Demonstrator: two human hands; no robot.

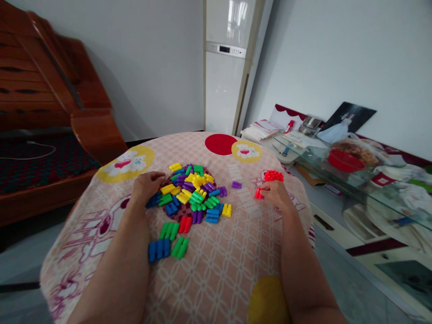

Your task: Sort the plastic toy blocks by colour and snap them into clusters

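Bright plastic building blocks [197, 198] in green, blue, yellow, purple and red lie in a loose pile on the round table's cloth. My left hand [147, 185] rests at the pile's left edge, fingers stretched toward it and apart, beside some blue blocks [153, 200]. Between the fingertips of my right hand [276, 193] is a red block [258, 193], low over the cloth on the right. Just beyond that hand sits a cluster of red blocks [274, 175]. A lone purple block [236, 184] lies between the pile and my right hand.
Nearer me lie separate blue blocks [159, 250] and green blocks [180, 247]. The patterned tablecloth [216, 279] covers the table. A wooden bench [97, 130] stands at left, a tall white cabinet unit [222, 90] behind, and a cluttered glass shelf [354, 184] at right.
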